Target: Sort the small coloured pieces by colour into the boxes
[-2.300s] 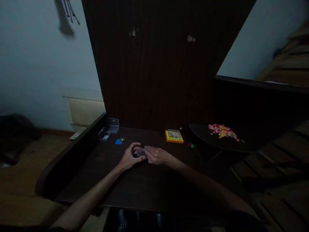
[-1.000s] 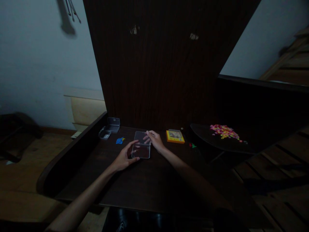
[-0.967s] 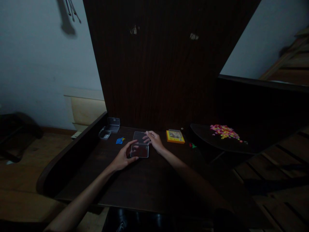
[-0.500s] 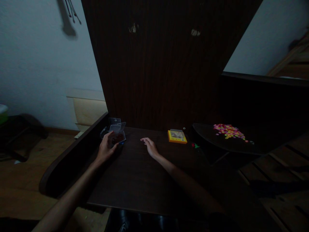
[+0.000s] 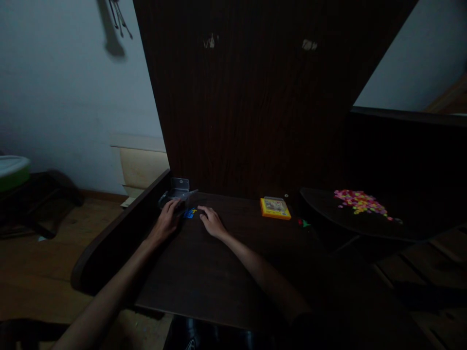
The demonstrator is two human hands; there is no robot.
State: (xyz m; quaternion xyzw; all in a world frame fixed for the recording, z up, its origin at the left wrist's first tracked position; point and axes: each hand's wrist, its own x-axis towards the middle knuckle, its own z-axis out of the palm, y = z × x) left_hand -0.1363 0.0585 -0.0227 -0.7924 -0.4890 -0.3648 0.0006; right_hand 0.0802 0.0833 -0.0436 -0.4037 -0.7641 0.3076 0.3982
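My left hand [image 5: 168, 219] is at the left of the dark tabletop, fingers curled against a clear plastic box [image 5: 188, 195] with a tilted lid; the fingers partly hide it. Just behind stands another clear plastic case [image 5: 180, 183] with its lid raised. Small blue and yellow pieces [image 5: 189, 213] lie on the table between my two hands. My right hand [image 5: 212, 222] rests low over the table beside these pieces, fingers stretched toward them and apart, with nothing visible in it. Dim light hides the box's contents.
A yellow box [image 5: 275, 208] with a clear top lies right of centre, a small red and green piece [image 5: 303, 223] beside it. Many colourful small pieces [image 5: 359, 201] are heaped on the corner shelf [image 5: 328, 212]. A raised side board [image 5: 109, 243] edges the table's left.
My left hand has shifted the clear box back, uncovering the blue and yellow pieces. My right hand has moved left toward them. The view has turned slightly left.
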